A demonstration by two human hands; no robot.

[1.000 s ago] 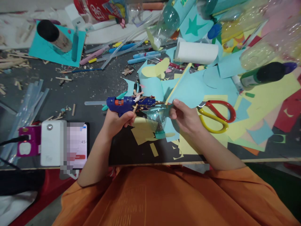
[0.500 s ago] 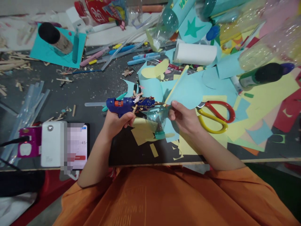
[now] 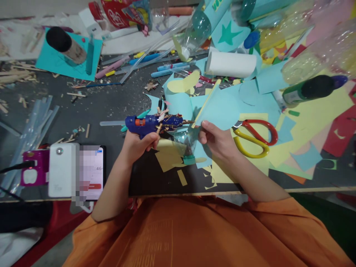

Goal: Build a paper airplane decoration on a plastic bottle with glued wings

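Observation:
My left hand is wrapped round the handle of a blue glue gun, with a clear glue stick poking out of its back. Bits of wood and dried glue cling to the gun's front. Its nozzle points right, at or close to the lower end of a yellow strip along the edge of a light blue paper piece. Between thumb and fingers, my right hand pinches that paper by its lower corner. Below the nozzle lies a clear plastic bottle top with a green cap.
Scissors with red and yellow handles lie right of my right hand. Behind stand a white paper roll and plastic bottles. At left are glue sticks, a white power bank and a phone.
The light blue paper with its yellow strip has shifted slightly left and down in my right hand. My left hand and the glue gun have hardly moved.

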